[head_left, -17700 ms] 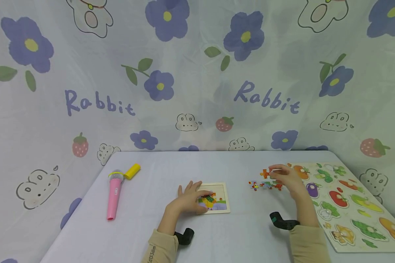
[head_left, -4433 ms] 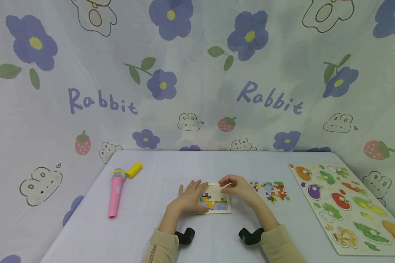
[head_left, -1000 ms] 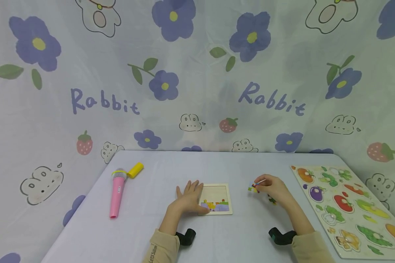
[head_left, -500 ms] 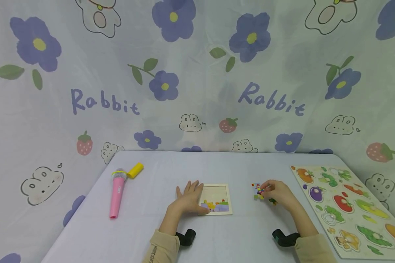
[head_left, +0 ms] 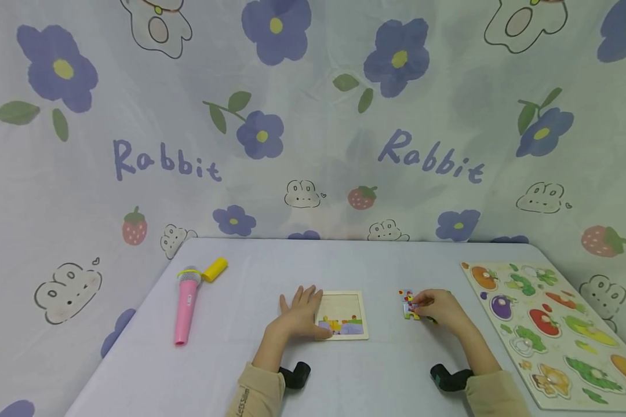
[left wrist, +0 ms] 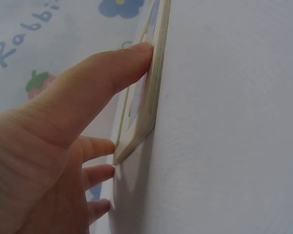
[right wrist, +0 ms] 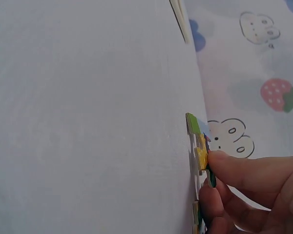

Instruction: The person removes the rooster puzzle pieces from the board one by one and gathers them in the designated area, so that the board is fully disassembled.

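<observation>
My left hand (head_left: pixel 298 317) lies at the left side of a small wooden puzzle tray (head_left: pixel 365 315), fingers spread. In the left wrist view its thumb (left wrist: pixel 122 63) presses on the tray's rim, and the other fingertips are near its edge. A bottom row of purple and yellow pieces (head_left: pixel 346 328) sits in the tray; bare wood shows above it. To the tray's right, my right hand (head_left: pixel 442 310) pinches a yellow and dark green jigsaw piece (right wrist: pixel 202 160) between thumb and fingers, right beside colourful jigsaw pieces (head_left: pixel 406 298) on the table. The hand hides other pieces.
A pink toy microphone (head_left: pixel 186 307) and a yellow cylinder (head_left: pixel 215 270) lie at the left of the white table (head_left: pixel 250 295). A large vegetable peg board (head_left: pixel 553 330) covers the right side. A patterned curtain (head_left: pixel 313 156) hangs behind the table.
Since 4.4 s ago, my right hand has gone from the tray to the loose pieces, and a piece above the tray's bottom row is gone. Lately it shifted slightly right and nearer; the left stays.
</observation>
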Available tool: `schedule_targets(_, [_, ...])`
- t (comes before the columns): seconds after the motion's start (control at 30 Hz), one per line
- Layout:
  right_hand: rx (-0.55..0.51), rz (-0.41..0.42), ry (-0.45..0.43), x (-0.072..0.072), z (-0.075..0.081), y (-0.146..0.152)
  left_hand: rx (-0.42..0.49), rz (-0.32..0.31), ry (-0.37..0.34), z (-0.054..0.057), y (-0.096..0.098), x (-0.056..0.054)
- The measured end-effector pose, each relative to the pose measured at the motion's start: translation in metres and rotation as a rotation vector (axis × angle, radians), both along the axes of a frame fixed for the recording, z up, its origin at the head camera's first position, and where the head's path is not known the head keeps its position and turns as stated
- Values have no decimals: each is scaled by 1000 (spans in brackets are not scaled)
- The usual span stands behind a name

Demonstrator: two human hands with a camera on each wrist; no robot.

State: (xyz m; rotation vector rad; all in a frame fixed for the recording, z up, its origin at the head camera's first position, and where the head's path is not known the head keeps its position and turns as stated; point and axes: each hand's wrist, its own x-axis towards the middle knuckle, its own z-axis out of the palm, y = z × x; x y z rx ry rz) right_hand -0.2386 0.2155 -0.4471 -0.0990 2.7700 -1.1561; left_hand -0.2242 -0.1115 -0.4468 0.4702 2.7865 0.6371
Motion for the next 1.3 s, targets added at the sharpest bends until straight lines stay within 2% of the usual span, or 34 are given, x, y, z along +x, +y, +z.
schedule_targets(0.57, [18, -30, 79, 1, 4, -3, 2, -3, 3, 1, 1, 1])
schedule_targets(0.8, [-69, -45, 82, -2, 1, -10, -11, -6, 7, 1, 0, 0])
schedule_targets(1.03, [-228, -19, 54, -3, 0, -21, -14, -8, 8, 2, 0, 1])
schedule_targets(1.3, [-292, -20, 2, -2, -1, -40, -24, -8, 1, 3, 1, 2])
